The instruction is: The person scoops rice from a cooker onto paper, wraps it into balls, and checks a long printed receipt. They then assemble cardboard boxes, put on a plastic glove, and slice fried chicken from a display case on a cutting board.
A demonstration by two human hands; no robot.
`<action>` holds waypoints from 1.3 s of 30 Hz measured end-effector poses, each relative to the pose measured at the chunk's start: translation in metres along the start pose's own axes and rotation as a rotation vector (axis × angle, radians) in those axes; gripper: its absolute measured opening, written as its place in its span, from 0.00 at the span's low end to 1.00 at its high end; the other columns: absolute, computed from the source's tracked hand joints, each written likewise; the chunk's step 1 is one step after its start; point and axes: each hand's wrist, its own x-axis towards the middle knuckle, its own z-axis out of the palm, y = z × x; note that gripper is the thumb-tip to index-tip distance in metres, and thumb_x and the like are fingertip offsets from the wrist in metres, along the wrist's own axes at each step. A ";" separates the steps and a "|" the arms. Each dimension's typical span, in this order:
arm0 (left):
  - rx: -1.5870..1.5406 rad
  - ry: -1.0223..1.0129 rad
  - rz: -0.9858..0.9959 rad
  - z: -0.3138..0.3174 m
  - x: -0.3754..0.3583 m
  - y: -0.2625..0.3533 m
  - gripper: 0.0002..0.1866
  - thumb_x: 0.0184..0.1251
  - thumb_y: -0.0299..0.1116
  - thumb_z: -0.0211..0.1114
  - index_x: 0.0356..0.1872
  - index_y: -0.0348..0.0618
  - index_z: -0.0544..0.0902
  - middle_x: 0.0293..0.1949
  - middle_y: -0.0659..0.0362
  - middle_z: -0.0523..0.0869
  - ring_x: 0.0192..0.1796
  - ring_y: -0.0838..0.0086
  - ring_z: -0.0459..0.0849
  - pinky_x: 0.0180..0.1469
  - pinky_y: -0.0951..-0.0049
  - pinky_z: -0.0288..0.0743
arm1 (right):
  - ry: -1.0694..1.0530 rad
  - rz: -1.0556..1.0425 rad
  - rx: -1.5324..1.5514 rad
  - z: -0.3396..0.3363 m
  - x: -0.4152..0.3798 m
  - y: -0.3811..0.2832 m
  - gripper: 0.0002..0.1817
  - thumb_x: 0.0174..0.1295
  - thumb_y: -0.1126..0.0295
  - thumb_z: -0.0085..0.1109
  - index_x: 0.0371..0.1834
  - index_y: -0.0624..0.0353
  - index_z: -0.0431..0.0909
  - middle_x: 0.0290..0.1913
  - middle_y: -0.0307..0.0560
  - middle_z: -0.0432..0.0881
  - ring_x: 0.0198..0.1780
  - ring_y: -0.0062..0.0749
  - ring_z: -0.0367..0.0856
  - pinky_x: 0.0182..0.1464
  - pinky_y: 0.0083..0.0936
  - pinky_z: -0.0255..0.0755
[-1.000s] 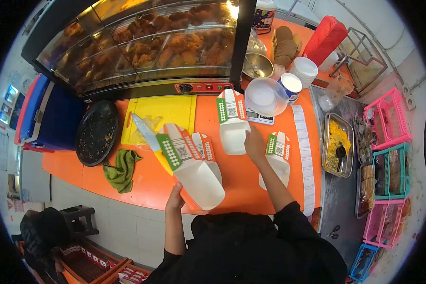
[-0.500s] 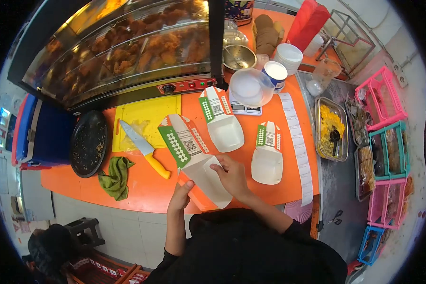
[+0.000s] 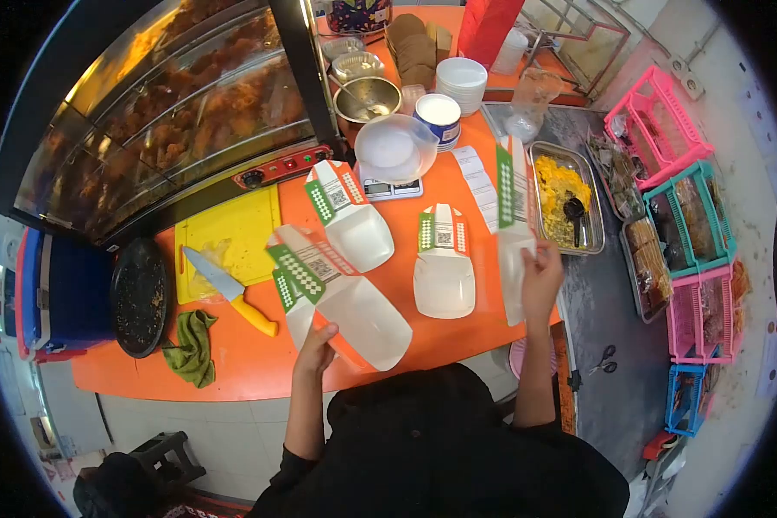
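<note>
My left hand [image 3: 314, 351] grips the near-left edge of an open white, green and orange paper food box [image 3: 373, 321], with part of another box's flap showing behind it. Off to the right, my right hand [image 3: 542, 278] pinches a similar paper box [image 3: 511, 272], seen nearly side-on and slightly blurred, over the orange table. Two more open boxes stand between and behind my hands: one at the back [image 3: 362, 238], the other in the middle [image 3: 445, 287]. Their printed lids point up and away, and their white insides hold nothing visible.
A yellow-handled knife [image 3: 249, 312] lies partly on a yellow cutting board [image 3: 263, 211], near a green cloth [image 3: 192, 345] and black pan [image 3: 140, 293]. Fried food fills the glass warmer [image 3: 190, 104]. A kitchen scale [image 3: 390, 192] bears a plastic bowl; yellow food fills a tray [image 3: 561, 186].
My right hand has moved away to the right, carrying one paper box off from the one in my left hand. The whole view has shifted and turned a little.
</note>
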 end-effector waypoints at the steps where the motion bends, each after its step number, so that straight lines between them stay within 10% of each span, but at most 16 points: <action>1: 0.000 0.000 0.002 -0.010 0.009 -0.018 0.40 0.51 0.42 0.67 0.64 0.39 0.59 0.59 0.51 0.70 0.60 0.61 0.71 0.62 0.62 0.65 | 0.071 -0.023 -0.062 -0.008 0.012 0.024 0.04 0.58 0.77 0.55 0.34 0.62 0.70 0.23 0.44 0.77 0.24 0.20 0.73 0.25 0.21 0.63; 6: 0.059 0.260 -0.119 0.013 0.043 -0.050 0.26 0.55 0.27 0.56 0.58 0.40 0.64 0.53 0.54 0.75 0.53 0.63 0.77 0.52 0.61 0.74 | 0.061 -0.036 -0.492 -0.004 0.029 0.121 0.11 0.54 0.78 0.55 0.41 0.61 0.70 0.35 0.57 0.80 0.38 0.55 0.78 0.39 0.37 0.69; 12: 1.268 0.524 0.202 0.033 0.034 -0.066 0.25 0.50 0.21 0.52 0.54 0.32 0.66 0.32 0.38 0.79 0.36 0.45 0.79 0.39 0.55 0.74 | -0.126 -0.152 -0.382 0.023 0.017 0.151 0.15 0.56 0.76 0.52 0.47 0.62 0.70 0.40 0.59 0.79 0.45 0.52 0.77 0.48 0.36 0.68; 19: 1.225 0.746 0.230 0.029 0.010 -0.057 0.31 0.49 0.17 0.50 0.60 0.31 0.61 0.42 0.35 0.76 0.42 0.45 0.77 0.47 0.54 0.71 | -0.114 -0.336 -0.420 0.032 0.015 0.136 0.25 0.53 0.77 0.57 0.56 0.64 0.64 0.55 0.58 0.66 0.55 0.47 0.67 0.56 0.38 0.62; 26: 1.405 0.499 0.621 0.015 -0.024 -0.041 0.22 0.52 0.20 0.56 0.53 0.35 0.71 0.49 0.46 0.76 0.52 0.55 0.74 0.53 0.65 0.71 | -0.097 -0.542 -0.106 0.073 -0.058 -0.019 0.22 0.58 0.79 0.51 0.57 0.66 0.63 0.58 0.55 0.65 0.61 0.47 0.62 0.60 0.39 0.58; 32: 1.483 0.849 0.755 -0.110 -0.086 0.090 0.11 0.52 0.22 0.59 0.38 0.42 0.79 0.38 0.54 0.80 0.46 0.59 0.76 0.45 0.66 0.71 | -1.072 -0.201 0.174 0.197 -0.238 -0.106 0.15 0.53 0.81 0.50 0.46 0.68 0.69 0.47 0.57 0.73 0.52 0.48 0.72 0.58 0.37 0.64; 34: 1.585 0.860 0.783 -0.176 -0.078 0.139 0.11 0.51 0.23 0.59 0.38 0.42 0.79 0.37 0.54 0.80 0.44 0.59 0.76 0.45 0.63 0.70 | -0.961 -0.525 -0.018 0.270 -0.289 -0.089 0.21 0.52 0.79 0.51 0.52 0.69 0.64 0.53 0.61 0.69 0.58 0.53 0.67 0.60 0.42 0.61; 39: 1.723 0.647 0.826 -0.272 -0.028 0.184 0.13 0.48 0.23 0.60 0.38 0.43 0.79 0.36 0.55 0.80 0.44 0.59 0.76 0.47 0.62 0.70 | -0.603 -0.599 -0.768 0.372 -0.313 -0.089 0.22 0.52 0.75 0.52 0.52 0.68 0.63 0.50 0.61 0.68 0.55 0.52 0.68 0.58 0.44 0.62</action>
